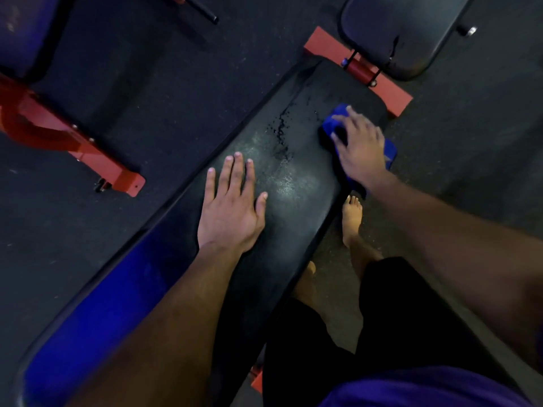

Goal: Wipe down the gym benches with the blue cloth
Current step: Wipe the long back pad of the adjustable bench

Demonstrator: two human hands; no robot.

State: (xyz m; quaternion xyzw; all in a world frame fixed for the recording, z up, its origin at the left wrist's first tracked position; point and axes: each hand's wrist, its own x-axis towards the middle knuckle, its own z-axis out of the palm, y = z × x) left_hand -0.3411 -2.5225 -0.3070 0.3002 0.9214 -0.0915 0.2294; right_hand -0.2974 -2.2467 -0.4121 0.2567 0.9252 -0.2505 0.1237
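— How far along?
— Partway, I'd judge: the bench [282, 201] shows a wet streak (unwiped), and another bench [405, 33] waits beyond.
— Hands?
— Left hand [230, 214] lies flat, fingers spread, holding nothing; right hand [360, 145] presses the blue cloth [333, 121] near the pad's far end.

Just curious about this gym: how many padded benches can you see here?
3. The long bench being wiped runs across the middle; a second pad sits at top right; a blue-sided one shows at top left. More may lie outside the view.
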